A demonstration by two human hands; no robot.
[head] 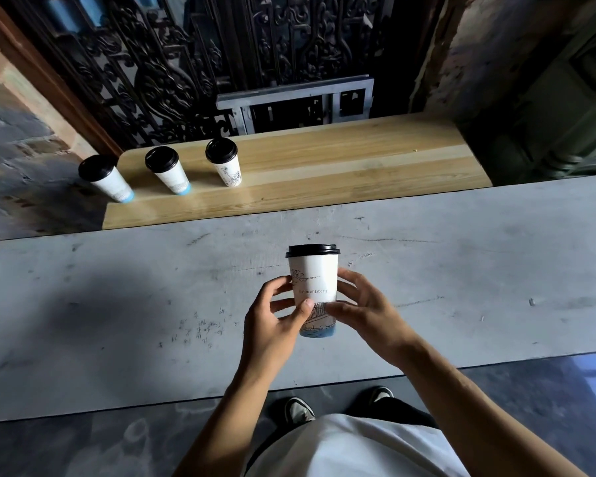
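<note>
Holds a white paper cup with a black plastic lid [313, 287] between both hands, over the middle of a scuffed grey counter [117, 304]. Grips its lower left side with the left hand [272, 325], fingers [280, 282] curled round the wall and thumb laid across the printed front. Clamps the lower right side with the right hand [365, 311], fingers likewise curled round the wall, thumb tip beside the other thumb just above the blue band at the base. Turns the line drawings and the words "of Liberty" toward the camera, lid end away from the body. Cannot tell whether the base touches the grey counter.

Beyond, looks onto a pale wooden counter [341, 160] with three more lidded white paper cups standing along its left part, each apart from the next: leftmost cup [105, 182] at the edge, middle cup [167, 170], rightmost cup [223, 165]. Behind that, faces dark ornate metal grillwork [186, 63]. Below the near edge, takes in a white shirt [351, 445] and two sneakers.
</note>
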